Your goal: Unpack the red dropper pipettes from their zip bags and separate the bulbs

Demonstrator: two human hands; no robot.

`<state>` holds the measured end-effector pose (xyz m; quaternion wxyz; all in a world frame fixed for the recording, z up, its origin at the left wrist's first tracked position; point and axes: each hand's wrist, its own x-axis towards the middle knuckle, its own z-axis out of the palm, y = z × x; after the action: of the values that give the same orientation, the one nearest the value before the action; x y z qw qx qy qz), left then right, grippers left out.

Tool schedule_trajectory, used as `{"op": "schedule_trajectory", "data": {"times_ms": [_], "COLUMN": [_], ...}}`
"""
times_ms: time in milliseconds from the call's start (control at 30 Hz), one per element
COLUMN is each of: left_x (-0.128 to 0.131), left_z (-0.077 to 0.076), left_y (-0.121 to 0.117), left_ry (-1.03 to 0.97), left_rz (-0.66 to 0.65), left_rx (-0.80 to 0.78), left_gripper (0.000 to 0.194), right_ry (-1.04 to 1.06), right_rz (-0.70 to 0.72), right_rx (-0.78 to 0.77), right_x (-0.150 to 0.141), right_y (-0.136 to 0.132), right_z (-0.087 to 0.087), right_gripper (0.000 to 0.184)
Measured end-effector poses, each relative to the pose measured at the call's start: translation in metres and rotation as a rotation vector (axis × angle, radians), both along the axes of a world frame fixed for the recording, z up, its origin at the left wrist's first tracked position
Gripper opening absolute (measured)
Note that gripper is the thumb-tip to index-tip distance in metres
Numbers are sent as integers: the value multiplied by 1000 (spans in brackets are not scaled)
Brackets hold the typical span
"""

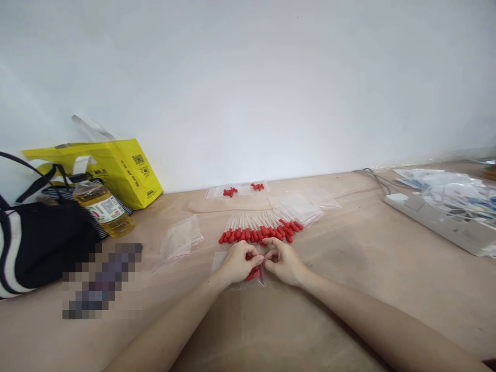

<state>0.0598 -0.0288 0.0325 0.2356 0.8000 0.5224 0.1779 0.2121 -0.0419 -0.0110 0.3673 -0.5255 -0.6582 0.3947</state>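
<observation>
I'd call this a makeshift handwork spot in a plain room; whether home or small workshop, I can't tell. At twelve o'clock a smooth pale-grey wall (271,93) backs a broad light-brown wood-grained surface (368,279). Mid-dial, slim pale pieces with red ends (267,232) lie fanned out near flat clear plastic bags (180,240). Personal belongings crowd ten o'clock: a bright yellow shopping bag (124,175), a clear plastic bottle of golden liquid (106,209) and a black bag with white stripes (54,248). At two o'clock sits a long white box (434,225) beside heaped translucent plastic packets (453,188).
</observation>
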Motion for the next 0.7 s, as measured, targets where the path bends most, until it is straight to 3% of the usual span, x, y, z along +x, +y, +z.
{"op": "schedule_trajectory", "data": {"times_ms": [500, 700], "left_x": [-4, -5], "left_z": [0, 1], "left_y": [3, 4], "left_ry": [47, 73], "left_rz": [-89, -68], "left_rx": [-67, -83], "left_gripper": [24, 21], "right_ry": [77, 62], "right_rz": [22, 17], "right_rx": [-32, -47], "right_x": [0, 0], "right_y": [-3, -3], "right_z": [3, 4], "right_gripper": [54, 56]}}
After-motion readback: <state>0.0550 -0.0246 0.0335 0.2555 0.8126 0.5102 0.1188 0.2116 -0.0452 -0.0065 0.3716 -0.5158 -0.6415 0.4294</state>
